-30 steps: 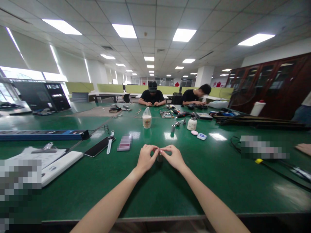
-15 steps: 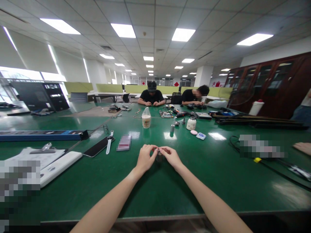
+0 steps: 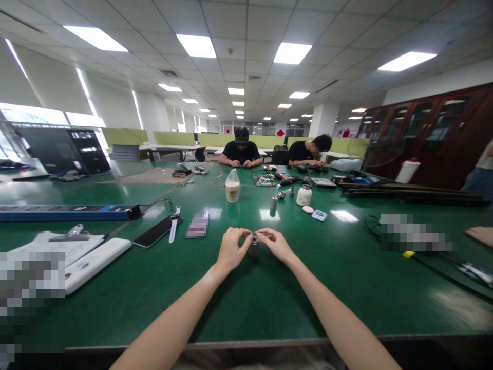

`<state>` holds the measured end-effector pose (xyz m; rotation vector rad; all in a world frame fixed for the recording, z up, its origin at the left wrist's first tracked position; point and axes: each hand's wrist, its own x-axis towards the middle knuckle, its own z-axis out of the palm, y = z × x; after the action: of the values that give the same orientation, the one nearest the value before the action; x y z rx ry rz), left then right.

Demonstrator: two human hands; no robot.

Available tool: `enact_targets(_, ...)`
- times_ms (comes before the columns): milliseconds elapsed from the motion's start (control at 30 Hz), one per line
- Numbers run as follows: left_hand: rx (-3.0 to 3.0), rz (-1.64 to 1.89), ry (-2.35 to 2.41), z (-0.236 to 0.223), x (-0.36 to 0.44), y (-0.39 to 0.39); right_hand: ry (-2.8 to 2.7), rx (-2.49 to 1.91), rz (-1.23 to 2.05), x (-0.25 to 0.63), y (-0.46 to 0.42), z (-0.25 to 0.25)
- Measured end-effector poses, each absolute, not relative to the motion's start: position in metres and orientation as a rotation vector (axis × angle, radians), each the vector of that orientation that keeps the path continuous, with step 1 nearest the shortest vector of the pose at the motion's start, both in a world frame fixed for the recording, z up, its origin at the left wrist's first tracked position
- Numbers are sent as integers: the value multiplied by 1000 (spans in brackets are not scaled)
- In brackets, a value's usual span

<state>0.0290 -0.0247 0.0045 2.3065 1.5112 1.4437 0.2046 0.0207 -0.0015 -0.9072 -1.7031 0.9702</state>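
A small dark metal cylinder (image 3: 253,249) stands upright on the green table in front of me. Its round top, with a ring-like centre, shows between my fingers. My left hand (image 3: 232,249) comes in from the left, thumb and fingertips curled against the upper rim. From the other side, my right hand (image 3: 276,245) pinches at the same rim, with thumb and index finger close together. Whether a smaller part sits under the right fingertips is too small to make out. Farther back stands a similar silver cylinder (image 3: 273,202), beside small dark metal parts (image 3: 281,195).
Left lie a smartphone (image 3: 152,234), a white watch (image 3: 174,228), a clipboard (image 3: 50,246) and a white slab (image 3: 96,264). Ahead stand a bagged cup (image 3: 232,191) and a white jar (image 3: 304,196). Cables (image 3: 442,277) lie right, near another person's hand (image 3: 479,234). Two people sit opposite.
My fingertips have drawn slightly apart at the cylinder's top, so its ring-shaped end shows more. The cylinder stays upright in about the same place.
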Motion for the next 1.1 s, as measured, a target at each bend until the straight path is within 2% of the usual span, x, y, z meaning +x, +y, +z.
enact_targets(200,2252,1487,1503,3,35,-24,-1379,-1004,881,211,35,-4)
enact_targets(600,2052,1440,1551,-3,37,-12,-1406,-971,827,205,24,1)
enact_targets(800,2031,1598,1617,6,23,-6,-1427,-982,820,206,23,0)
enact_targets(1100,2066,1141,1927,-24,-10,12,-1426,-991,822,206,25,-4)
